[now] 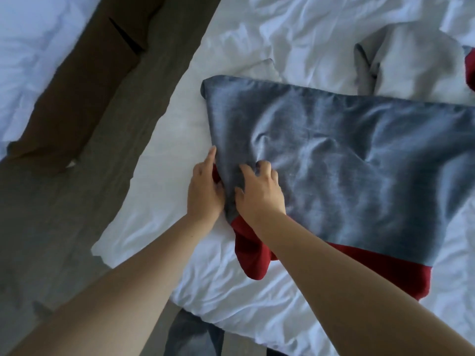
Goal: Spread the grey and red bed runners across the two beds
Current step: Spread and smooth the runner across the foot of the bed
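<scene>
A grey and red bed runner (347,160) lies across the white bed (159,160), grey side up, with its red part (372,268) showing along the near edge. Its left end is bunched and partly folded. My left hand (204,188) pinches that bunched left edge, with red cloth under its fingers. My right hand (259,187) presses down on the grey cloth right beside it, fingers curled into the fabric. A second bit of grey and red cloth (469,65) peeks in at the right edge.
A white pillow or crumpled duvet (411,62) lies beyond the runner. A second white bed (30,55) sits at the upper left, across a dark floor gap (64,201). A brown bed base (84,80) borders it.
</scene>
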